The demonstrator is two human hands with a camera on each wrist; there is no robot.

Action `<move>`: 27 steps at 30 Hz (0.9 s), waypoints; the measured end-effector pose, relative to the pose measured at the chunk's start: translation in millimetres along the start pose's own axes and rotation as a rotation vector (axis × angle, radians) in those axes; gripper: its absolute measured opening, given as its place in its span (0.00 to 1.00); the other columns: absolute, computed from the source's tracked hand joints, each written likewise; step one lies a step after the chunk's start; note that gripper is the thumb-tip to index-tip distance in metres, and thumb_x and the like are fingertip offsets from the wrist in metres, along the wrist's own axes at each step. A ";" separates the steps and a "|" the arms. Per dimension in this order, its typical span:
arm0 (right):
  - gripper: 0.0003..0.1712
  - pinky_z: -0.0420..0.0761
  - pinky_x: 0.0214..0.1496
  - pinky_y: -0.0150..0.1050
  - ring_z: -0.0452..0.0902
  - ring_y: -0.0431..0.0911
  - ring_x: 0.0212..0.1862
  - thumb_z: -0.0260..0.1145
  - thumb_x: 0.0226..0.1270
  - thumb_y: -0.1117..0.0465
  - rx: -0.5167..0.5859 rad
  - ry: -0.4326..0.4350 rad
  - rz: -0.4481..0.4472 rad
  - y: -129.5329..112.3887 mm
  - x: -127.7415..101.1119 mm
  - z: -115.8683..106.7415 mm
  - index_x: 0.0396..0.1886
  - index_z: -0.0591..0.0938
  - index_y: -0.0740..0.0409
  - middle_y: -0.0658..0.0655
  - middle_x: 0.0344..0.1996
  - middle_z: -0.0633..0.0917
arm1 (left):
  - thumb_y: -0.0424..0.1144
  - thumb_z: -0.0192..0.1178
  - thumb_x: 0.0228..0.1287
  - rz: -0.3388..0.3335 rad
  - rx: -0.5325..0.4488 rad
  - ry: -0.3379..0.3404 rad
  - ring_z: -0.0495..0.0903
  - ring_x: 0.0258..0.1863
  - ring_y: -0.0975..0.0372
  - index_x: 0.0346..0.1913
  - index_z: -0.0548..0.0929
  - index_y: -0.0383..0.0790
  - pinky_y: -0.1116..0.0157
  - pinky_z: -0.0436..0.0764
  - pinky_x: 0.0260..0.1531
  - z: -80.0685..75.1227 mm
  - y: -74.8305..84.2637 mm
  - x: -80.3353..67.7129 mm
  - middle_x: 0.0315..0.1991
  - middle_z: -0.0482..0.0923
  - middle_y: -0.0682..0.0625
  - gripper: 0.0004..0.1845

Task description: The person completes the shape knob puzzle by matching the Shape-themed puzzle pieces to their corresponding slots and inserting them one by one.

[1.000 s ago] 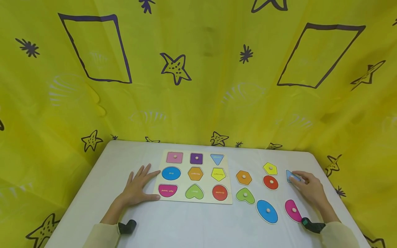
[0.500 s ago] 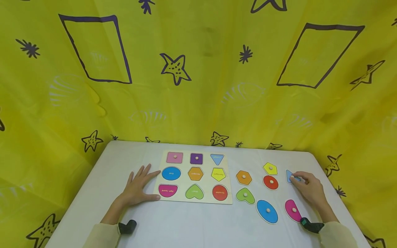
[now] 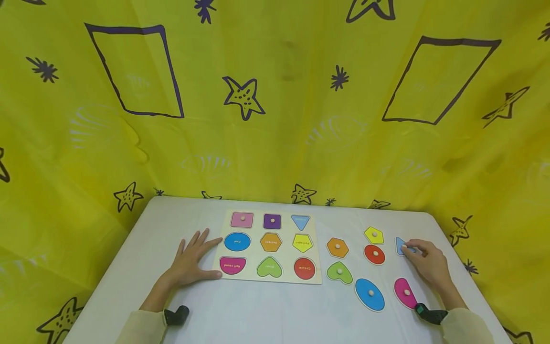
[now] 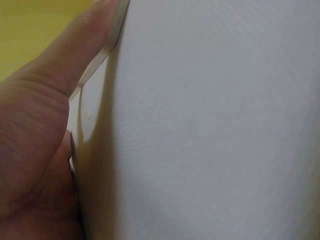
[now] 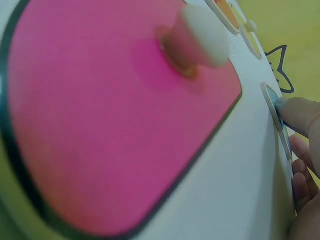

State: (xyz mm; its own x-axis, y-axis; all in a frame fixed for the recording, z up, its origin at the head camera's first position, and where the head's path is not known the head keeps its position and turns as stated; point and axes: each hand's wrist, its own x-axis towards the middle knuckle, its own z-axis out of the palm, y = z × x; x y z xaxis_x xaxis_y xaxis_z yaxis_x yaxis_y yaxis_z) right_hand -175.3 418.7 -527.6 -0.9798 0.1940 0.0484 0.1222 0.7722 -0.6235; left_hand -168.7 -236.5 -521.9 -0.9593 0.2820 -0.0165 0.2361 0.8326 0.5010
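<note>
Two hands, left hand [image 3: 191, 260] flat beside puzzle board [image 3: 267, 279], right hand [image 3: 425, 265] pinching blue triangle [image 3: 400, 245].

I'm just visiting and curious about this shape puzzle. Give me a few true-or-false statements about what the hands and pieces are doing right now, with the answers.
1. The right hand is at the blue triangle piece. True.
2. The left hand lies flat on the table beside the puzzle board. True.
3. The pink square piece is seated in the board. True.
4. The green heart piece is seated in the board. False: it lies loose on the table, right of the board.
5. The left hand is lifting the blue oval piece. False: the oval lies untouched on the table.
6. The red circle piece is stacked on the yellow pentagon piece. False: they lie side by side.
</note>
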 end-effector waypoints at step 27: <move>0.22 0.75 0.55 0.70 0.68 0.73 0.60 0.62 0.78 0.52 -0.009 0.063 -0.068 -26.1 12.1 -15.4 0.53 0.84 0.68 0.76 0.63 0.73 | 0.65 0.76 0.47 0.014 -0.009 0.007 0.43 0.79 0.34 0.76 0.71 0.51 0.27 0.34 0.70 4.0 -4.2 0.9 0.80 0.52 0.34 0.52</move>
State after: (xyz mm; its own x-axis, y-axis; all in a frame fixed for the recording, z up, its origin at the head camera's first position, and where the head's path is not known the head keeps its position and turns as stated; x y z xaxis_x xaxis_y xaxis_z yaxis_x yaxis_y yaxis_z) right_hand -187.9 410.3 -498.8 -0.9740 0.1783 0.1398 0.0571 0.7902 -0.6101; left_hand -170.0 -237.9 -527.4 -0.9570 0.2902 -0.0030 0.2483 0.8240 0.5093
